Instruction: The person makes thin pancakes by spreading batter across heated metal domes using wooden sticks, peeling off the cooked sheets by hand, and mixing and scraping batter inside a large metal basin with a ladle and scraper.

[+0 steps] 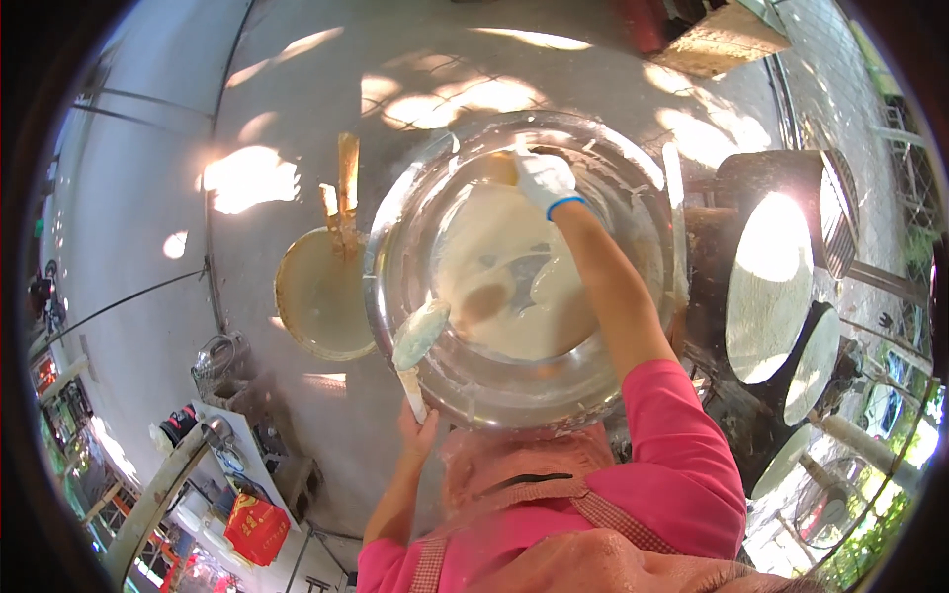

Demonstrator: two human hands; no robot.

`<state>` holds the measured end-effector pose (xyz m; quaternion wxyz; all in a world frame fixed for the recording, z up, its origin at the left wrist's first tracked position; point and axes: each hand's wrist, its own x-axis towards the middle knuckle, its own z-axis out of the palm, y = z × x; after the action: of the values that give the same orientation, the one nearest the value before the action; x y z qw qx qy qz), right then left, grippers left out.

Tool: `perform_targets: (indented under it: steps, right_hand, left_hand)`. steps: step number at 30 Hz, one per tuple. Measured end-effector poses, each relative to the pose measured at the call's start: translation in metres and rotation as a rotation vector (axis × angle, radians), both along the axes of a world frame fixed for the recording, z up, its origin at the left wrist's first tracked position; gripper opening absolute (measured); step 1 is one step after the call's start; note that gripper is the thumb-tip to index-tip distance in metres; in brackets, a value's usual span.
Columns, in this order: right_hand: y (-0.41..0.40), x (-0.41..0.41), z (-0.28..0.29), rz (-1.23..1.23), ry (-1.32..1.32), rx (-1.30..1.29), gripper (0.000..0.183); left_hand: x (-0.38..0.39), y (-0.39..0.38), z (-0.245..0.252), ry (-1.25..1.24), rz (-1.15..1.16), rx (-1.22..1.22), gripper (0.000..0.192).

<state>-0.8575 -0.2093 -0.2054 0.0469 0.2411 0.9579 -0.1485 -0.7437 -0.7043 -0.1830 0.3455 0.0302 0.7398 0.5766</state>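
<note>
A large shiny metal basin stands before me with pale, creamy batter pooled in its bottom. My right hand, in a white glove with a blue cuff, reaches to the far inner wall. Its fingers close on a yellowish scraper-like piece, partly hidden by the glove. At the near left rim my left hand, bare, grips the pale handle of a batter-coated ladle. The ladle's head tilts over the basin's inner edge. White smears streak the basin wall.
Left of the basin is a round bucket of cloudy liquid with wooden handles standing in it. Round pale-topped griddles stand on the right. A red bag lies at lower left, near concrete blocks. A wooden box is at top right.
</note>
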Motion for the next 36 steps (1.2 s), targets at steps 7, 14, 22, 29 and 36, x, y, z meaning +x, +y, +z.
perform_targets:
  steps: [7,14,22,29,36]
  right_hand:
    - [-0.135,0.022,-0.063,0.704,-0.059,-0.271,0.025]
    - [-0.078,0.145,0.041,0.254,-0.385,-0.507,0.033]
    - [0.04,0.084,-0.022,0.117,-0.039,-0.305,0.039]
    - [-0.061,0.152,0.01,0.575,-0.386,-0.587,0.022]
    - [0.07,0.141,-0.003,-0.127,-0.072,-0.145,0.026]
  left_hand:
    - [0.004,-0.006,-0.015,0.083,-0.068,-0.009,0.061]
    - [0.002,0.005,0.001,0.111,0.0,0.003,0.05]
    - [0.003,0.008,-0.002,-0.016,0.053,-0.017,0.038]
    - [0.001,0.009,0.01,0.004,0.033,-0.053,0.038]
    - [0.0,0.012,0.008,-0.027,0.043,-0.027,0.04]
